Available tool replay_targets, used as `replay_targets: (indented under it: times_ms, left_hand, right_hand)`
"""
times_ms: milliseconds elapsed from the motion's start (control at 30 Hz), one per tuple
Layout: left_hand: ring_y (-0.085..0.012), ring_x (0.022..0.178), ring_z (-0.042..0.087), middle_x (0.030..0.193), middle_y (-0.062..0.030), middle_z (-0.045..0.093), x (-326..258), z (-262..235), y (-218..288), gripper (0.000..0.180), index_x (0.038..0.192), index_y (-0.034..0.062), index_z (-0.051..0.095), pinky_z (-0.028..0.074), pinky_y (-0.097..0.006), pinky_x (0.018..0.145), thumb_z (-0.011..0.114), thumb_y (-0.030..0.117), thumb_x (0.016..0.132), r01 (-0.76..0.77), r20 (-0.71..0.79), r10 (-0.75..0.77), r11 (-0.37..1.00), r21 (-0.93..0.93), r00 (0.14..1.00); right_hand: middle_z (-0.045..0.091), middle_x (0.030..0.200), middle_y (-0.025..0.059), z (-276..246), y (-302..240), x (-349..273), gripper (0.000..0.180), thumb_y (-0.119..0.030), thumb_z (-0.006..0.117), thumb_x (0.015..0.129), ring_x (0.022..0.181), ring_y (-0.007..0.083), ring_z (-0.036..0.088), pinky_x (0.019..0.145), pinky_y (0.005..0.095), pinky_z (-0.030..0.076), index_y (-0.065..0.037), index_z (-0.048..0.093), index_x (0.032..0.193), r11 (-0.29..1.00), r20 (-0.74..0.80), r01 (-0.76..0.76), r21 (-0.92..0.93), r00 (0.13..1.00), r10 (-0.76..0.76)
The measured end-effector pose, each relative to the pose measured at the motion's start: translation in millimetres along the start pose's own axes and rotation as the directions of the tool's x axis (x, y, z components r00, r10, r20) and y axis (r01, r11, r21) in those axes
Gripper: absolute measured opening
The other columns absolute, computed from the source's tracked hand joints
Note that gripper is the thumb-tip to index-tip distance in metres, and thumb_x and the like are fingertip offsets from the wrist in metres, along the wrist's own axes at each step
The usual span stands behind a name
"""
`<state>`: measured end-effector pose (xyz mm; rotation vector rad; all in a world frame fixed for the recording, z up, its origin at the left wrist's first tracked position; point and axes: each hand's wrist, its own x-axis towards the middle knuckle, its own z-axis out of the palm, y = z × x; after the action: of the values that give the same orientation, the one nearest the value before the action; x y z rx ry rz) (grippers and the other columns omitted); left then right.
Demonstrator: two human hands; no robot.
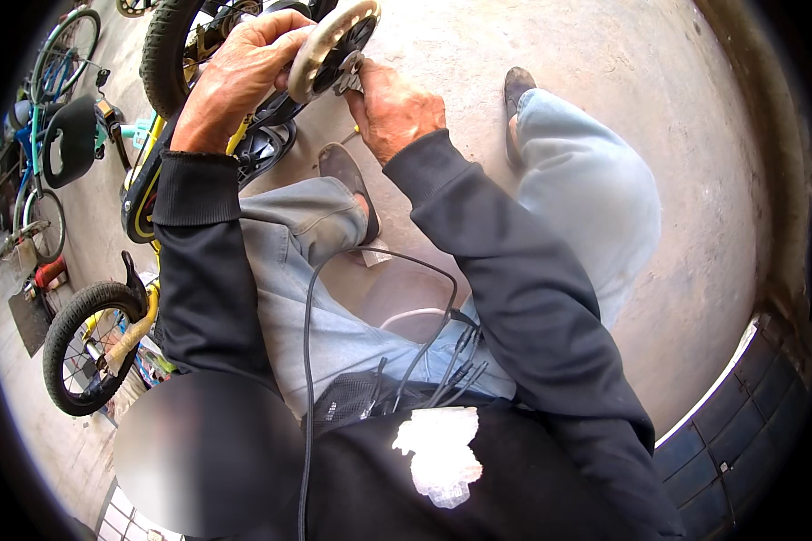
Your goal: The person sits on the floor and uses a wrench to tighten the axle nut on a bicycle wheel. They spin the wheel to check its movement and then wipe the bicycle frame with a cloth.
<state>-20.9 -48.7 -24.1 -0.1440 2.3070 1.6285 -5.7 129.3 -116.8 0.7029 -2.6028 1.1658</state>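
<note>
Sitting over a bare concrete floor [677, 108], legs in pale jeans [577, 180] spread, sandalled feet planted on it. Black sleeves come up from the lower edge toward the floor's far side.

Bicycles: a small yellow-framed bicycle [144, 194] lies at the floor's left side, one knobbly tyre [167, 50] at the top edge, another wheel [86, 347] lower left. A blue bicycle [50, 108] stands further left, at the floor's far-left edge.

Black cables [379, 307] run from the lap up across the left knee.

Left hand [239, 77]: grip closed over the rim of a small cream-coloured wheel [332, 47], held in the air above the bicycle, near the top edge of the view. Wheel tilted, black hub facing the right hand.

Right hand [392, 108]: fingers pinched together on a small grey metal part [350, 83] at the wheel's lower edge, touching the hub. Cannot tell what kind of part it is.
</note>
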Motion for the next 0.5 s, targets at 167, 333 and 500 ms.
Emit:
replay_targets:
  times_ms: [167,333,500]
  left_hand:
    - [-0.0006,0.072,0.054,0.082,0.0023,0.060,0,2,-3,0.025,0.099,0.0044,0.061,0.045,-0.016,0.065,0.057,0.028,0.092,-0.006,-0.015,0.007,1.000,0.022,1.000]
    - [0.0000,0.071,0.054,0.082,0.0028,0.061,2,-2,-5,0.024,0.099,0.0047,0.062,0.045,-0.016,0.063,0.057,0.027,0.092,-0.015,0.005,0.015,1.000,-0.003,1.000]
    - [0.0006,0.070,0.054,0.081,0.0030,0.060,0,-1,-5,0.023,0.098,0.0049,0.062,0.044,-0.015,0.061,0.057,0.026,0.091,0.013,-0.039,-0.013,1.000,0.001,0.999]
  right_hand:
    - [0.062,0.085,0.0133,-3,2,-4,0.025,-0.016,0.064,0.080,0.077,0.0300,0.061,0.065,0.0383,0.050,-0.006,0.057,0.102,0.999,-0.083,0.034,0.026,0.996,-0.031]
    - [0.062,0.079,0.0169,-6,-2,-17,0.018,-0.016,0.062,0.082,0.072,0.0326,0.061,0.064,0.0395,0.048,-0.003,0.059,0.095,0.964,0.052,-0.179,0.194,0.984,0.172]
    - [0.061,0.084,0.0224,-31,-23,-9,0.020,-0.018,0.059,0.084,0.079,0.0398,0.060,0.069,0.0434,0.048,0.001,0.057,0.091,0.835,0.263,-0.328,0.442,0.937,0.229]
